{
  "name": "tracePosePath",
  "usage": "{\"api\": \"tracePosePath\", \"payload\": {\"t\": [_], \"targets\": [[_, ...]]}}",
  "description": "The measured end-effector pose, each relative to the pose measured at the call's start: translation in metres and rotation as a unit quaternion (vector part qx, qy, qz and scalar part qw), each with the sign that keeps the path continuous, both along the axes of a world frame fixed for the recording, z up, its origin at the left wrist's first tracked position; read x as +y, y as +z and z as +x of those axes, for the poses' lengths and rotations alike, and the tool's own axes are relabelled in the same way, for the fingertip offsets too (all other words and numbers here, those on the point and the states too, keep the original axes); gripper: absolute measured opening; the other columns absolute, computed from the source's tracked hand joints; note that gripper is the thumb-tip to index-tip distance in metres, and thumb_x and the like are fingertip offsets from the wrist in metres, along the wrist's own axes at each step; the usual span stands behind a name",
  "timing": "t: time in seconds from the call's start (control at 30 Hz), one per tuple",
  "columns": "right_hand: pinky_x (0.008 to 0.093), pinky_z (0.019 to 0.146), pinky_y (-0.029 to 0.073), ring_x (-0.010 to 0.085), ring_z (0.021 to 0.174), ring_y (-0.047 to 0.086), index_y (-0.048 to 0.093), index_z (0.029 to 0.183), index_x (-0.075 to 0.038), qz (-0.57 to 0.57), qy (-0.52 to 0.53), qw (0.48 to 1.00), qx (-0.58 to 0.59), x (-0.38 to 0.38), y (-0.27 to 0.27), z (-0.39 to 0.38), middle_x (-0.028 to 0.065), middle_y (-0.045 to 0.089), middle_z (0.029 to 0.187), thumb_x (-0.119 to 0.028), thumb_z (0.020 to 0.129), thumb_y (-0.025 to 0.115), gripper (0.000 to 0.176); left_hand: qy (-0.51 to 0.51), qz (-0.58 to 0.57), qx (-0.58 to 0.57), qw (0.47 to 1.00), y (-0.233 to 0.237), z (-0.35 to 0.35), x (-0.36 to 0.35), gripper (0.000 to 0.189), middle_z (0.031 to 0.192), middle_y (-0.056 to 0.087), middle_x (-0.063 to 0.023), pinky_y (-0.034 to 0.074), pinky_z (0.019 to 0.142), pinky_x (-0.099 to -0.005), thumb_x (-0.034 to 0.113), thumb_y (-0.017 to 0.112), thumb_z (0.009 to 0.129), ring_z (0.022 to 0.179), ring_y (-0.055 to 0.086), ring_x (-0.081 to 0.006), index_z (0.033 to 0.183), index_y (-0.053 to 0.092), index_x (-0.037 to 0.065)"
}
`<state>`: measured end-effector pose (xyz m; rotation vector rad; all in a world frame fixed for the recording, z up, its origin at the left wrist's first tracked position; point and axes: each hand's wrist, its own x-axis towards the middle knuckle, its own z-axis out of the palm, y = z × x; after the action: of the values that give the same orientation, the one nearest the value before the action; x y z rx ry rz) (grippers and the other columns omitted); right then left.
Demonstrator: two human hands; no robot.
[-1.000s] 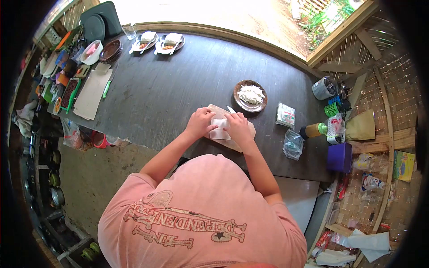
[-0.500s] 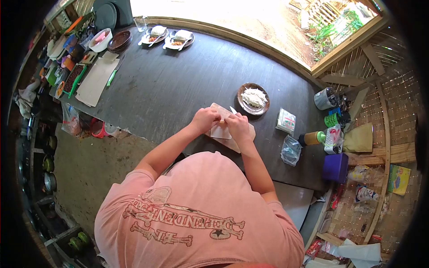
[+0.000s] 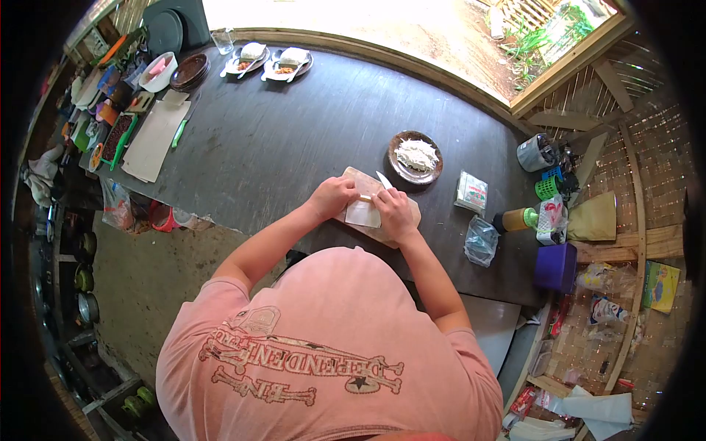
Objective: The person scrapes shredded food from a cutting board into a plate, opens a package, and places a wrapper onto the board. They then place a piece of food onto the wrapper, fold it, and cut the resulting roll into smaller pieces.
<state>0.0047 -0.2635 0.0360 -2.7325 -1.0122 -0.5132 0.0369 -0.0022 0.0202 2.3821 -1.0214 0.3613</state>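
A thin pale square sheet [image 3: 363,215] lies on a wooden cutting board [image 3: 358,177], its far edge folded into a narrow roll. My left hand [image 3: 334,197] pinches the roll's left end, fingers closed. At the right end, the fingers of my right hand [image 3: 396,212] are closed on the same sheet. A knife [image 3: 383,179] rests by the board, its blade showing just beyond my right fingers. Behind the board is a brown plate [image 3: 395,170] with a heap of white shredded food [image 3: 417,155].
Right of the board lie a flat printed packet [image 3: 471,192], a clear plastic bag [image 3: 482,241] and a green-capped bottle [image 3: 515,219]. Two plates of food [image 3: 287,65] stand at the far edge. Cardboard [image 3: 156,140] and a green-handled knife [image 3: 179,133] lie at left.
My hands have drawn slightly apart along the roll, leaving more of the sheet and its folded edge in view. The camera has shifted slightly.
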Motion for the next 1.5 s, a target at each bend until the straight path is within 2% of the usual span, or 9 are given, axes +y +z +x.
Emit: {"api": "tracePosePath", "payload": {"t": [0.23, 0.3, 0.43, 0.67, 0.83, 1.0, 1.07, 1.17, 1.5], "targets": [[0.0453, 0.097, 0.049, 0.0242, 0.123, 0.062, 0.083, 0.116, -0.012, -0.067, 0.002, 0.998, -0.023, 0.001, 0.006, -0.001, 0.0025, 0.072, 0.112, -0.022, 0.095, 0.07, 0.027, -0.019, 0.076, -0.01, 0.997, 0.023, -0.001, -0.001, 0.007, 0.091, 0.073, -0.0066, 0.062, 0.079, -0.0457, 0.019, 0.077, 0.091, 0.09, 0.076, -0.0295, 0.09, 0.082, 0.015], [0.0461, 0.095, 0.049, 0.025, 0.12, 0.063, 0.084, 0.109, -0.013, -0.072, -0.024, 0.997, 0.023, 0.005, 0.018, 0.005, 0.0026, 0.072, 0.109, -0.025, 0.093, 0.072, 0.023, 0.032, 0.117, 0.081, 0.989, 0.032, 0.002, -0.01, 0.012, 0.094, 0.076, -0.0068, 0.062, 0.082, -0.0458, 0.025, 0.079, 0.092, 0.093, 0.077, -0.0299, 0.093, 0.084, 0.014], [0.0482, 0.09, 0.051, 0.0273, 0.111, 0.066, 0.085, 0.092, -0.016, -0.062, -0.111, 0.984, 0.124, 0.025, 0.013, 0.023, 0.0031, 0.075, 0.1, -0.028, 0.088, 0.081, 0.013, 0.094, 0.089, 0.171, 0.977, 0.03, 0.012, -0.023, 0.016, 0.096, 0.078, -0.0071, 0.062, 0.083, -0.0463, 0.029, 0.083, 0.091, 0.095, 0.078, -0.0304, 0.095, 0.084, 0.013], [0.0493, 0.089, 0.054, 0.0294, 0.11, 0.069, 0.085, 0.093, -0.017, -0.006, -0.164, 0.964, 0.21, 0.025, 0.011, 0.038, 0.0041, 0.079, 0.104, -0.03, 0.086, 0.088, 0.015, 0.103, 0.029, 0.197, 0.975, 0.021, 0.011, -0.017, 0.018, 0.097, 0.078, -0.0089, 0.061, 0.085, -0.0476, 0.029, 0.087, 0.089, 0.098, 0.077, -0.0318, 0.098, 0.084, 0.014], [0.0491, 0.094, 0.055, 0.0326, 0.109, 0.071, 0.086, 0.089, -0.016, -0.053, -0.225, 0.929, 0.288, 0.006, 0.017, 0.053, 0.005, 0.082, 0.1, -0.033, 0.079, 0.093, 0.021, 0.115, 0.005, 0.243, 0.963, 0.021, 0.013, -0.007, 0.018, 0.098, 0.078, -0.0097, 0.061, 0.085, -0.0476, 0.027, 0.089, 0.087, 0.097, 0.077, -0.0322, 0.098, 0.084, 0.013], [0.05, 0.098, 0.053, 0.0311, 0.113, 0.07, 0.086, 0.093, -0.018, -0.112, -0.205, 0.941, 0.244, 0.011, 0.021, 0.047, 0.0052, 0.081, 0.102, -0.029, 0.082, 0.091, 0.017, 0.088, 0.034, 0.23, 0.969, 0.019, 0.018, -0.011, 0.014, 0.099, 0.078, -0.0091, 0.062, 0.084, -0.0474, 0.022, 0.088, 0.085, 0.095, 0.077, -0.0313, 0.095, 0.085, 0.013], [0.0496, 0.096, 0.053, 0.0305, 0.11, 0.07, 0.087, 0.093, -0.018, 0.016, -0.153, 0.97, 0.19, 0.014, 0.017, 0.04, 0.0044, 0.08, 0.099, -0.024, 0.082, 0.089, 0.012, 0.087, 0.038, 0.231, 0.968, 0.017, 0.018, -0.013, 0.013, 0.099, 0.078, -0.0088, 0.062, 0.085, -0.0472, 0.022, 0.087, 0.085, 0.096, 0.077, -0.0311, 0.094, 0.085, 0.013], [0.0488, 0.095, 0.055, 0.03, 0.108, 0.07, 0.087, 0.091, -0.018, 0.041, -0.149, 0.96, 0.235, 0.018, 0.006, 0.041, 0.0031, 0.079, 0.1, -0.02, 0.086, 0.084, 0.006, 0.087, 0.048, 0.237, 0.966, 0.012, 0.018, -0.018, 0.01, 0.1, 0.079, -0.0075, 0.063, 0.085, -0.047, 0.022, 0.085, 0.085, 0.098, 0.078, -0.0309, 0.092, 0.086, 0.015], [0.0489, 0.09, 0.056, 0.0334, 0.11, 0.067, 0.08, 0.095, -0.011, 0.007, -0.113, 0.975, 0.19, 0.022, 0.001, 0.029, 0.0091, 0.075, 0.105, -0.015, 0.094, 0.074, 0.007, 0.071, 0.073, 0.207, 0.973, 0.025, 0.015, -0.027, 0.011, 0.1, 0.079, -0.0101, 0.062, 0.087, -0.0501, 0.022, 0.08, 0.09, 0.1, 0.077, -0.0328, 0.096, 0.083, 0.013]]}}
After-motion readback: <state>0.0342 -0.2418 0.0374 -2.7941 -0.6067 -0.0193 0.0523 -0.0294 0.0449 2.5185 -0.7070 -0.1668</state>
